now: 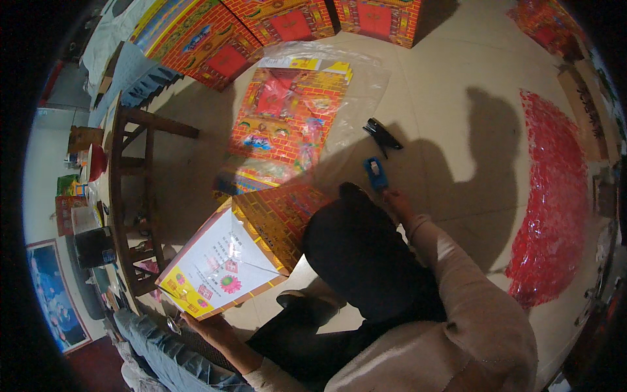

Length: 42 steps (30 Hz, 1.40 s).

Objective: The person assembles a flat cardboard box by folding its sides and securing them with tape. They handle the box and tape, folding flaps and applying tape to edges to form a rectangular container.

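A paper box [277,225] printed with red and gold bricks is tilted across my lap, its white and yellow printed panel [222,264] facing up. My left hand [215,333] grips the box by its lower edge, with the fingertips partly hidden beneath. Out to the right, my right hand [397,204] has its fingers closed at the near end of a small blue thing [375,172] with a pale piece in its middle. A black stapler [383,135] lies on the floor just beyond it.
Flat brick-printed sheets [287,114] lie under clear plastic wrap [362,91]. Finished-looking boxes [287,23] stand at the far side. Red plastic film [552,202] spreads over the floor at right. A wooden stand [150,124] and a cluttered table [101,215] are at left.
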Each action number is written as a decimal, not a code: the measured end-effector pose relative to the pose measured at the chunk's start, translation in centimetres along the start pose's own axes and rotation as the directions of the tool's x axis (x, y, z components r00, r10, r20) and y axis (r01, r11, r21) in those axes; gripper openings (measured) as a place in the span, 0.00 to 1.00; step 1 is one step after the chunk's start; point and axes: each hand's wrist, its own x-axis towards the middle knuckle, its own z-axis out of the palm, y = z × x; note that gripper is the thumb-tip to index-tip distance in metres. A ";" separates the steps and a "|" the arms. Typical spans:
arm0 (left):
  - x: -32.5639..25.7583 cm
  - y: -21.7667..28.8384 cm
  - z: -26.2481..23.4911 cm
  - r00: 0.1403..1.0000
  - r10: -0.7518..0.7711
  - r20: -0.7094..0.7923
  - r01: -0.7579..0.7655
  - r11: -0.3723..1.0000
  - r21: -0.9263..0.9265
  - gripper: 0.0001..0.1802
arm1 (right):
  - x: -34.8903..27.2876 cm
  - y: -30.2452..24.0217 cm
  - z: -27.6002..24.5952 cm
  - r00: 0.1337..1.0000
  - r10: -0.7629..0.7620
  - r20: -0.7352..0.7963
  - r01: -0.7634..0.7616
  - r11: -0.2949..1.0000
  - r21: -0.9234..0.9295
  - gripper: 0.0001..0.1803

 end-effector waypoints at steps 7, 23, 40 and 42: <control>0.0 -0.4 0.4 0.994 -0.012 0.107 0.009 1.000 0.021 0.35 | 4.2 3.2 -1.4 0.995 0.095 -0.036 -0.100 0.980 -0.172 0.17; -1.1 -1.7 0.3 0.998 0.019 -0.058 -0.023 0.997 -0.070 0.35 | -3.1 -24.2 0.6 0.843 -0.429 0.323 0.499 0.848 -0.176 0.13; -2.0 -1.1 3.2 0.985 0.151 -0.077 -0.154 0.987 -0.036 0.33 | -32.3 -42.9 39.7 -0.075 0.126 0.989 0.991 -0.097 0.088 0.12; -2.4 0.0 3.3 0.988 0.144 -0.052 -0.147 0.988 -0.054 0.35 | -32.8 -42.3 40.8 -0.044 0.144 0.989 0.991 -0.118 0.061 0.12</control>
